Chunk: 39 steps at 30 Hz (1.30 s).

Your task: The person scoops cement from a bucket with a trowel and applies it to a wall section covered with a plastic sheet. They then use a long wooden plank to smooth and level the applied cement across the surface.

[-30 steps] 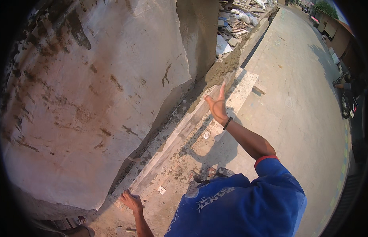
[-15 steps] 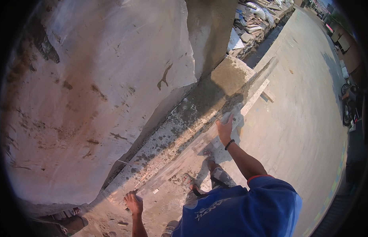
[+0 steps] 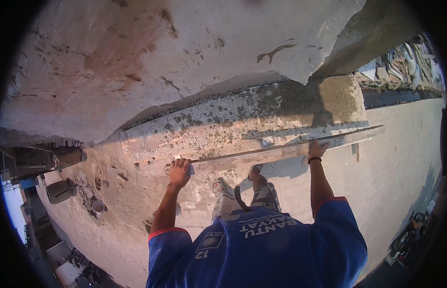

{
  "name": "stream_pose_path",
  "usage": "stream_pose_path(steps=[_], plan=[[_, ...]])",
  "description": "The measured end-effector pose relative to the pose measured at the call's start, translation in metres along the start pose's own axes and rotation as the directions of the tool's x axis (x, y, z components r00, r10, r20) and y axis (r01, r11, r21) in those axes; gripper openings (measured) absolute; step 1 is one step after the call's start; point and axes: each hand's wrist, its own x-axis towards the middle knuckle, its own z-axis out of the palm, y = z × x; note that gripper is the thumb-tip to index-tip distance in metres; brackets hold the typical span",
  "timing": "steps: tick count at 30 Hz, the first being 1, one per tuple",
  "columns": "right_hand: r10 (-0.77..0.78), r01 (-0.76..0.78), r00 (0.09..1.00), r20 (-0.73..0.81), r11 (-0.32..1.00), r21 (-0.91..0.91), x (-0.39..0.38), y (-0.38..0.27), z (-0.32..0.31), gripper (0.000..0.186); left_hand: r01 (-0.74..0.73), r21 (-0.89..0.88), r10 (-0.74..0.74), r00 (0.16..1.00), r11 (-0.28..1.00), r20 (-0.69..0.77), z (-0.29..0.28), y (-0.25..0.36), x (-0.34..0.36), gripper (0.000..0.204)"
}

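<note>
A long, narrow wooden plank (image 3: 262,155) runs nearly level from side to side in front of me, its right end slightly farther away. My left hand (image 3: 179,174) is closed over the plank close to its left end. Farther along, toward the right end, my right hand (image 3: 317,150) grips it, with a dark bracelet on the wrist. Just beyond the plank lies a rough concrete strip (image 3: 209,122), spotted with dark wet patches and partly in shadow. Whether the plank touches the strip cannot be made out.
A stained grey wall (image 3: 137,62) rises beyond the strip. Rubble (image 3: 401,65) is heaped at the far right beside a dark channel (image 3: 396,97). At left are a wheelbarrow (image 3: 36,161), a dark bucket (image 3: 60,191) and a small pale container (image 3: 98,207). Motorcycles (image 3: 408,235) stand at lower right.
My view has turned, so the plank now lies nearly level across it instead of slanting up to the right. Both hands still hold it. The wheelbarrow and buckets have come into view at left.
</note>
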Motion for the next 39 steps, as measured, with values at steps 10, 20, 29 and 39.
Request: stream_pose_path(steps=[10,20,29,39], plan=[[0.258,-0.286,0.931,0.259,0.955,0.078,-0.110,0.067,-0.038,0.067,0.215,0.071,-0.206,0.971,0.974,-0.122,-0.007,-0.023,-0.166,0.032],[0.169,-0.180,0.946,0.276,0.984,0.015,-0.297,0.024,0.032,0.102,0.363,-0.009,-0.357,0.910,0.932,-0.211,0.003,-0.136,-0.327,0.028],[-0.411,0.260,0.884,0.224,0.828,0.496,-0.523,-0.147,0.099,0.089,0.420,-0.096,-0.422,0.821,0.903,-0.385,-0.050,-0.282,-0.410,0.038],[-0.716,0.491,0.687,-0.121,0.335,0.804,-0.718,-0.328,0.215,0.098,0.231,-0.217,-0.306,0.488,0.948,-0.818,-0.164,-0.447,-0.277,0.068]])
